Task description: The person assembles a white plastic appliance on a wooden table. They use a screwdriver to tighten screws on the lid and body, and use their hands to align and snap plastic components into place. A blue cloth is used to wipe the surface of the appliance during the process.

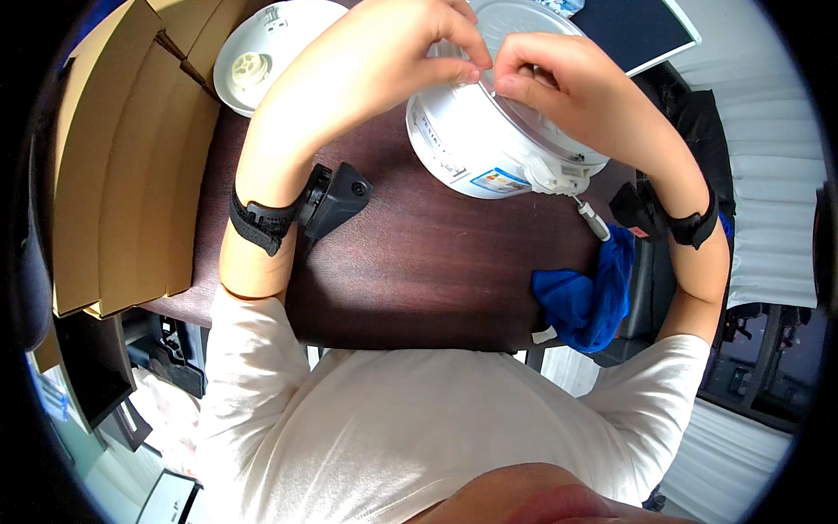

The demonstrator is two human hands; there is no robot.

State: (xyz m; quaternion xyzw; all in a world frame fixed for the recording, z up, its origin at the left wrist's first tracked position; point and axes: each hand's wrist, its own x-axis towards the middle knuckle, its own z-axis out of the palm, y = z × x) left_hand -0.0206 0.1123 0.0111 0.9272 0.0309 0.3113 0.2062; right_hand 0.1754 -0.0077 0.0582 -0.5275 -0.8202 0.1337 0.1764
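Observation:
A white round appliance that looks like a rice cooker (436,144) stands at the far side of the dark table, with a grey, partly see-through round top. My left hand (419,48) reaches over its near left rim, thumb and forefinger pinched together. Close beside it, my right hand (559,74) pinches at the same stretch of rim with its fingers curled. Whatever thin piece lies between the fingertips is too small to make out. Farther left lies a white round cover (301,26) with a cream, holed round cap (250,70) on it.
A small screwdriver (594,220) with a grey-white handle lies by the appliance's right side. Nearer, a blue cloth (594,297) hangs over the table's right edge. Open cardboard box flaps (131,175) rise at the left. A dark panel with a white frame (642,35) stands at the far right.

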